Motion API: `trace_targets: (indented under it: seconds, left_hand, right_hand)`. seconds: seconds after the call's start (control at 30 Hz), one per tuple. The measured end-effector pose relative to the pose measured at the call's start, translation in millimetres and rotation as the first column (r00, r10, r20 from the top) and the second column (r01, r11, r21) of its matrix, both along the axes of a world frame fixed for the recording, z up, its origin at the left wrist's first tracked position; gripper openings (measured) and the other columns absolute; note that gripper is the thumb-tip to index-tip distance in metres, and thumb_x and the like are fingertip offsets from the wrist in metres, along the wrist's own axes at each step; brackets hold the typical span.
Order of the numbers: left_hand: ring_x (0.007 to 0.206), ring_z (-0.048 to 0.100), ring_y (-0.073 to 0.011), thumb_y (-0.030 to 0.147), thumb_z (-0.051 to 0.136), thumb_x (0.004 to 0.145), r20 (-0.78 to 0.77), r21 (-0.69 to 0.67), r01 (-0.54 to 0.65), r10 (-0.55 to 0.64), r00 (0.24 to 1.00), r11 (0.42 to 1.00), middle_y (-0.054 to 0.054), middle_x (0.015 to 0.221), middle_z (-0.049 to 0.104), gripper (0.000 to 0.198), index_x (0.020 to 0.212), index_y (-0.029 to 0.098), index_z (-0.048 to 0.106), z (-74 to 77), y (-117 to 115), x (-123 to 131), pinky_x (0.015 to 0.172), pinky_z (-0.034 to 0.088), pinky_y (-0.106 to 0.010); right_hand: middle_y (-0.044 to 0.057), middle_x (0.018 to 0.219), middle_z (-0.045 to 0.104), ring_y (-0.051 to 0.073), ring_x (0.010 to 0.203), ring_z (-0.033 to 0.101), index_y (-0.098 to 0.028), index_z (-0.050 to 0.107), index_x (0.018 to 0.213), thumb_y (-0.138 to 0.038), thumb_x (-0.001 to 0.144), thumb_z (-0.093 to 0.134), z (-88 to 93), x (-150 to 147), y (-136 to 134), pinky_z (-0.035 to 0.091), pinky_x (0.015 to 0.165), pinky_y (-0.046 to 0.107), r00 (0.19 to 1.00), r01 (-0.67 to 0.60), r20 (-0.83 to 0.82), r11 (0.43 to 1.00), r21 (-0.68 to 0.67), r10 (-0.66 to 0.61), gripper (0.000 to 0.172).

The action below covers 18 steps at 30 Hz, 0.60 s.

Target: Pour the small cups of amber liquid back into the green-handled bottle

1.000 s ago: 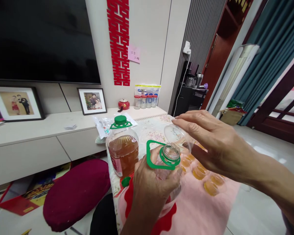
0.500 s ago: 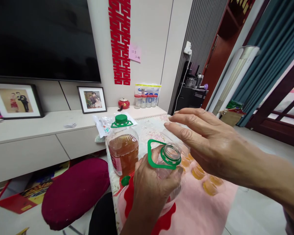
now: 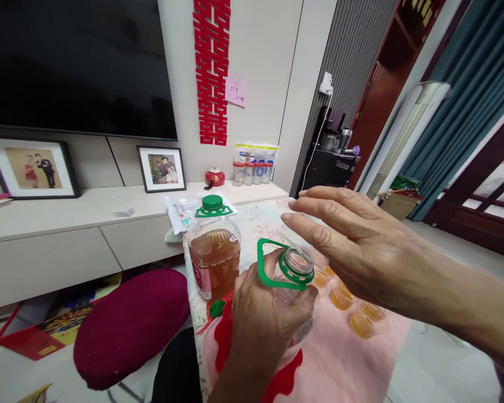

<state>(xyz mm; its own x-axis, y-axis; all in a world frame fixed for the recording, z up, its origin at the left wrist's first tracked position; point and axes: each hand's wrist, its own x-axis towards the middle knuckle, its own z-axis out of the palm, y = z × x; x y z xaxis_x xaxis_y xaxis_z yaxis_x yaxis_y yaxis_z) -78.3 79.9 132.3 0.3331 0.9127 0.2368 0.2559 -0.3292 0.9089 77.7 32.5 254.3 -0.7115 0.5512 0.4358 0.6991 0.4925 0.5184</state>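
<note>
My left hand [image 3: 264, 313] is wrapped round the neck of a clear, empty-looking plastic bottle [image 3: 297, 263] with a green collar and handle ring; its mouth is uncapped. Just above and behind that mouth is my right hand [image 3: 361, 246], fingers curved over a thin clear plastic cup [image 3: 292, 234] that barely shows. A loose green cap [image 3: 217, 308] lies on the table left of my left hand. Behind it stands a second bottle [image 3: 214, 254], capped green and filled with amber liquid.
Several small cups of amber liquid [image 3: 340, 299] sit on a pink cloth [image 3: 344, 358] under my right arm. A maroon cushion [image 3: 130, 324] lies left of the table. Behind it a low cabinet [image 3: 67, 224] holds photo frames and jars [image 3: 250, 173].
My right hand has shifted slightly left and lowered over the bottle mouth, and the clear cup is now harder to see. My left hand keeps its grip on the bottle.
</note>
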Motion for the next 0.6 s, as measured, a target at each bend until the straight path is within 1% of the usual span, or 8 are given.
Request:
trace_targets:
  seconds: [0.23, 0.3, 0.37, 0.4, 0.47, 0.5, 0.57, 0.6]
  left_hand:
    - [0.109, 0.068, -0.0343, 0.041, 0.064, 0.071, 0.014, -0.016, -0.015, 0.016, 1.0, 1.0, -0.002, 0.107, 0.076, 0.042, 0.111, 0.031, 0.072, 0.8, 1.3, 1.8, 0.107, 0.045, -0.059]
    - [0.109, 0.068, -0.0349, 0.041, 0.064, 0.07, 0.02, -0.009, -0.028, 0.028, 0.999, 1.0, -0.002, 0.106, 0.077, 0.041, 0.109, 0.032, 0.073, 0.3, 1.5, 2.7, 0.106, 0.046, -0.06]
    - [0.109, 0.069, -0.0352, 0.04, 0.065, 0.069, 0.028, 0.01, -0.059, 0.058, 0.998, 0.998, -0.001, 0.103, 0.078, 0.039, 0.107, 0.033, 0.074, -1.9, 1.3, 3.6, 0.105, 0.047, -0.059]
    - [0.109, 0.07, -0.0354, 0.04, 0.067, 0.069, 0.028, 0.005, -0.067, 0.066, 0.997, 0.998, 0.0, 0.103, 0.078, 0.038, 0.106, 0.033, 0.075, -3.5, 0.7, 4.0, 0.105, 0.048, -0.059]
    - [0.106, 0.071, -0.0356, 0.042, 0.071, 0.069, 0.031, -0.003, -0.065, 0.065, 0.997, 0.998, 0.0, 0.102, 0.078, 0.035, 0.103, 0.033, 0.076, -7.0, -1.6, 4.5, 0.104, 0.05, -0.06]
    - [0.103, 0.071, -0.0349, 0.043, 0.072, 0.07, 0.046, 0.012, -0.064, 0.063, 0.997, 0.998, 0.0, 0.1, 0.078, 0.032, 0.1, 0.033, 0.076, -8.3, -3.4, 4.7, 0.102, 0.051, -0.059]
    - [0.097, 0.072, -0.0318, 0.041, 0.076, 0.07, 0.085, 0.092, -0.065, 0.057, 0.995, 0.994, 0.003, 0.095, 0.077, 0.026, 0.096, 0.035, 0.076, -9.2, -7.3, 5.0, 0.097, 0.055, -0.056]
    - [0.093, 0.072, -0.0299, 0.038, 0.079, 0.069, 0.107, 0.125, -0.072, 0.058, 0.993, 0.99, 0.004, 0.091, 0.076, 0.024, 0.092, 0.034, 0.075, -8.6, -9.2, 5.3, 0.093, 0.057, -0.054]
  right_hand:
    - [0.02, 0.136, 0.062, 0.034, 0.138, 0.052, -0.003, 0.059, 0.137, -0.001, 0.107, 0.042, -4.1, 2.3, -0.2, 0.053, 0.112, 0.055, 1.0, 0.005, 0.005, 1.0, 0.004, -0.005, 0.035]
    - [0.019, 0.138, 0.061, 0.034, 0.138, 0.051, -0.004, 0.058, 0.138, 0.001, 0.105, 0.043, -5.4, 4.1, 0.5, 0.051, 0.114, 0.054, 1.0, 0.009, -0.016, 1.0, -0.007, -0.009, 0.037]
    - [0.018, 0.137, 0.061, 0.032, 0.135, 0.054, -0.004, 0.058, 0.139, 0.002, 0.102, 0.044, -5.4, 7.7, 0.5, 0.049, 0.115, 0.053, 0.998, -0.003, -0.063, 0.999, -0.037, 0.001, 0.04]
    - [0.017, 0.138, 0.061, 0.031, 0.134, 0.055, -0.006, 0.057, 0.14, -0.001, 0.101, 0.047, -5.3, 10.5, 0.1, 0.049, 0.115, 0.053, 0.994, -0.006, -0.109, 0.998, -0.057, 0.0, 0.041]
    - [0.014, 0.14, 0.06, 0.03, 0.13, 0.059, -0.012, 0.057, 0.144, -0.014, 0.103, 0.056, -6.6, 18.9, -0.5, 0.051, 0.112, 0.051, 0.964, 0.007, -0.266, 0.996, -0.088, -0.03, 0.041]
    - [0.013, 0.14, 0.06, 0.031, 0.128, 0.06, -0.017, 0.058, 0.145, -0.023, 0.102, 0.062, -9.1, 24.8, 0.0, 0.054, 0.109, 0.05, 0.931, 0.02, -0.362, 0.995, -0.097, -0.054, 0.043]
    - [0.01, 0.134, 0.065, 0.031, 0.118, 0.066, -0.026, 0.063, 0.141, -0.035, 0.1, 0.07, -19.9, 40.2, 4.9, 0.061, 0.098, 0.046, 0.824, 0.06, -0.557, 0.993, -0.105, -0.108, 0.043]
    - [0.01, 0.126, 0.069, 0.03, 0.111, 0.07, -0.028, 0.066, 0.138, -0.037, 0.097, 0.075, -29.0, 49.3, 10.1, 0.065, 0.087, 0.04, 0.773, 0.077, -0.619, 0.989, -0.124, -0.138, 0.043]
